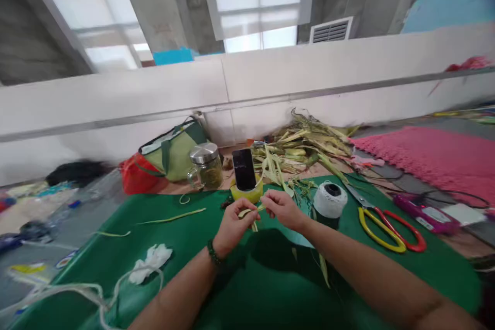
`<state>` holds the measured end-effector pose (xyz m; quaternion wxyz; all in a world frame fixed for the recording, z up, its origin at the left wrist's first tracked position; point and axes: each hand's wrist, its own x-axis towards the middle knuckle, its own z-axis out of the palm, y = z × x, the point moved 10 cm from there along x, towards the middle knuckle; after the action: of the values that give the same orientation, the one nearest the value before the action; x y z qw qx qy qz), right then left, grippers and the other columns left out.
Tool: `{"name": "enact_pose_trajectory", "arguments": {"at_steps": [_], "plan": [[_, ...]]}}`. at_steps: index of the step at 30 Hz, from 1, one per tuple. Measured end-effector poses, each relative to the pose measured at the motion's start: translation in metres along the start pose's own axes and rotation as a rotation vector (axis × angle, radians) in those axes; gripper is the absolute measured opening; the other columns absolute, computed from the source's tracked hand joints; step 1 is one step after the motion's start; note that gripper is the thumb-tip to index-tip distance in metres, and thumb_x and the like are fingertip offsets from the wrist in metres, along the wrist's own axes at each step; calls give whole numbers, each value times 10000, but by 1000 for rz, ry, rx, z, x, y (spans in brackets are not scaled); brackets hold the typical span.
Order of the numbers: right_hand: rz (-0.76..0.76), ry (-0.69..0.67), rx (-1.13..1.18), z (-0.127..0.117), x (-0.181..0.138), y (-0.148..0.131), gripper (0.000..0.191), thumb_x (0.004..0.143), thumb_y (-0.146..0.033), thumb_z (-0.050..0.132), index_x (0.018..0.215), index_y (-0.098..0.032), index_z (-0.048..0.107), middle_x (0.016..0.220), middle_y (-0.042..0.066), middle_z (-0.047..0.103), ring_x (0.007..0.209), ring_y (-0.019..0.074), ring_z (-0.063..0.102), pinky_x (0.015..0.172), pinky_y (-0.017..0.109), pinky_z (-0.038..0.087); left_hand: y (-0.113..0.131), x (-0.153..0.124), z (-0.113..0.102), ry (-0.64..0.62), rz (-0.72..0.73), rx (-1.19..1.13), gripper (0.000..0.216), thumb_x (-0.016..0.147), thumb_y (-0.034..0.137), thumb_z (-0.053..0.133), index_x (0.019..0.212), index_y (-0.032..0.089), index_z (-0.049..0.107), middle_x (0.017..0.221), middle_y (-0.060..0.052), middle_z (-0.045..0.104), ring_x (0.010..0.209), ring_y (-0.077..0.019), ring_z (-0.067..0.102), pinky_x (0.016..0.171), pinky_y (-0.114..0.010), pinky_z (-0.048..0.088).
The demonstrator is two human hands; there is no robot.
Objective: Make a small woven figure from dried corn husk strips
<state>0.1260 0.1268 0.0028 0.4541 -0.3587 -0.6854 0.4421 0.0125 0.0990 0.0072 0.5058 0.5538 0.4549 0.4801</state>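
My left hand [233,224], a green bead bracelet on its wrist, pinches a pale green plant strip [244,213] over the green mat. Fingertips of my right hand [284,210] close on the same strip at its right end, close beside the left. A short end of the strip hangs below my left fingers. Just behind my hands a phone [244,169] leans upright in a yellow holder [247,193]. To the right of my right hand stands a spool of white thread [330,199].
Scissors [381,221] with yellow and red handles lie right on the green mat [154,232]. A lidded glass mug [207,167], a green bag [174,149] and a heap of dry husks [305,139] stand at the back. White tissue [151,263] and cord [87,291] lie left.
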Motion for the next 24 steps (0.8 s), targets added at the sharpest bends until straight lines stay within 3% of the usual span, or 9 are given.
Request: {"name": "enact_pose_trajectory", "arguments": {"at_steps": [6, 11, 15, 20, 22, 24], "plan": [[20, 7, 66, -1, -3, -3, 362, 814, -456, 523, 580, -199, 420, 463, -59, 430, 423, 76, 406, 429, 203, 349, -7, 0, 2, -95, -61, -39, 309, 594, 360, 768, 647, 150, 548, 588, -22, 675, 473, -106, 565, 486, -218, 426], [84, -2, 45, -4, 2, 6, 403, 781, -504, 550, 557, -191, 432, 469, -50, 447, 416, 75, 416, 417, 201, 348, -17, 2, 1, -101, -138, -119, 363, 575, 388, 796, 710, 146, 562, 653, -33, 691, 592, -149, 647, 520, -216, 459], [157, -183, 43, 12, 4, 11, 490, 768, -611, 515, 554, -172, 474, 486, -36, 479, 402, 66, 419, 400, 195, 337, -14, 2, 7, -131, -122, -101, 404, 542, 403, 817, 745, 142, 585, 623, -8, 659, 585, -146, 638, 501, -207, 457], [115, -455, -89, 35, 0, -7, 542, 772, -617, 538, 503, -146, 530, 441, -26, 474, 403, 66, 421, 393, 188, 305, -12, -4, 22, -255, -191, -11, 361, 585, 401, 767, 699, 143, 544, 637, -12, 669, 466, -119, 603, 476, -225, 472], [77, -499, -165, 36, 1, -16, 560, 806, -603, 507, 485, -145, 537, 435, -18, 483, 409, 68, 431, 403, 189, 310, -10, -3, 23, -264, -224, 22, 316, 583, 334, 759, 688, 145, 529, 638, -7, 666, 466, -118, 608, 465, -216, 467], [20, -457, -177, 31, 4, -25, 573, 826, -601, 479, 481, -147, 531, 441, -14, 491, 415, 69, 438, 418, 191, 322, -8, 0, 21, -238, -247, 2, 306, 567, 292, 756, 689, 150, 514, 643, -6, 668, 468, -116, 612, 461, -210, 466]]}}
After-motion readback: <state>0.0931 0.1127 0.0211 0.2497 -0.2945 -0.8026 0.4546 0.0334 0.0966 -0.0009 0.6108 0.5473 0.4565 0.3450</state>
